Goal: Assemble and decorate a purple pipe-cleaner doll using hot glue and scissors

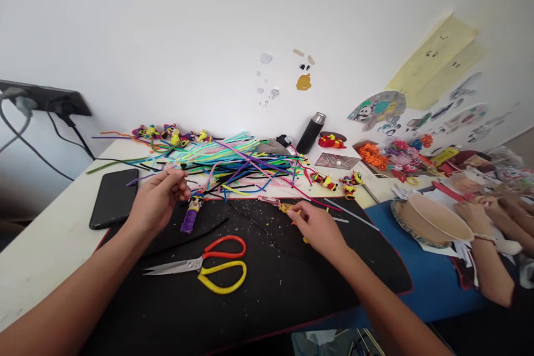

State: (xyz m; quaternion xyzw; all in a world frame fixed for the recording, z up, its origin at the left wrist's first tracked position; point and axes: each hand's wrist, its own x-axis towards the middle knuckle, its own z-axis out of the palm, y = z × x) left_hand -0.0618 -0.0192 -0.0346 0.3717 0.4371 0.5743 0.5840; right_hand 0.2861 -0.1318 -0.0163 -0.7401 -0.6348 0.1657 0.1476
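My left hand (161,197) is raised over the left of a black mat (267,300), its fingers pinched together. A thin purple pipe cleaner (139,179) sticks out to the left behind its knuckles. Just below lies a small pipe-cleaner figure (192,214) with a purple body. My right hand (319,228) is low over the mat, thumb and fingers closed at the yellow-orange end of a small clear tube (269,200) with red print. Between the hands, scissors (198,264) with one red and one yellow handle lie slightly open. A black pipe cleaner (196,236) lies above them.
A heap of coloured pipe cleaners (246,164) lies behind the mat. A black phone (114,198) is at left, a black flask (311,132) at the back. More finished figures (323,179) lie around. At right, a co-worker's arms (486,245) are beside a bowl (438,219).
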